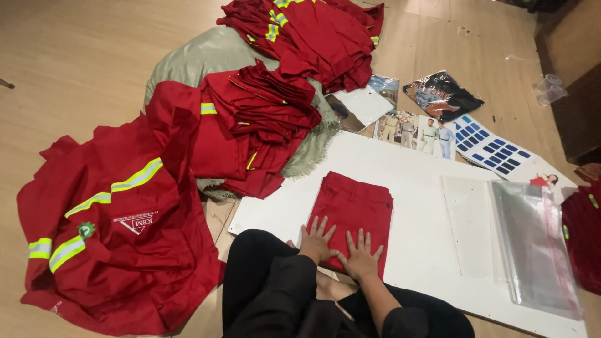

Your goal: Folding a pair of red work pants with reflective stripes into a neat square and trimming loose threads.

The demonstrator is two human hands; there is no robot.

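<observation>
Hands flat, we press down on the folded red garment [352,209], which lies on the white board [413,169] laid over the wooden floor [75,56]. Our left hand [317,239] rests on the garment's near left corner, fingers spread and palm down, gripping nothing; our right hand [360,255] sits just beside it on the near edge, likewise released and flat. Spread like this, the palms seem to be smoothing the cloth and keeping the fold from springing open, which is our reading of the posture.

We take the folded garment as our landmark. To its right, on the same board, lies a stack of clear plastic bags [532,241], close enough to reach without shifting. Beyond it, at the board's far edge, sit printed sheets showing people in uniforms [416,131], a chart of blue swatches [491,147] and a dark bagged item [444,94]. To its far left, a heap of folded red garments [260,125] rests on a grey-green cloth [200,56], and a second red heap [313,34] lies beyond that. Left of the garment, an unfolded red jacket with yellow reflective bands [113,231] is spread on the floor. At the right edge, past the bags, more red fabric [582,231] shows. Our dark sleeves [275,294] cover both arms.
</observation>
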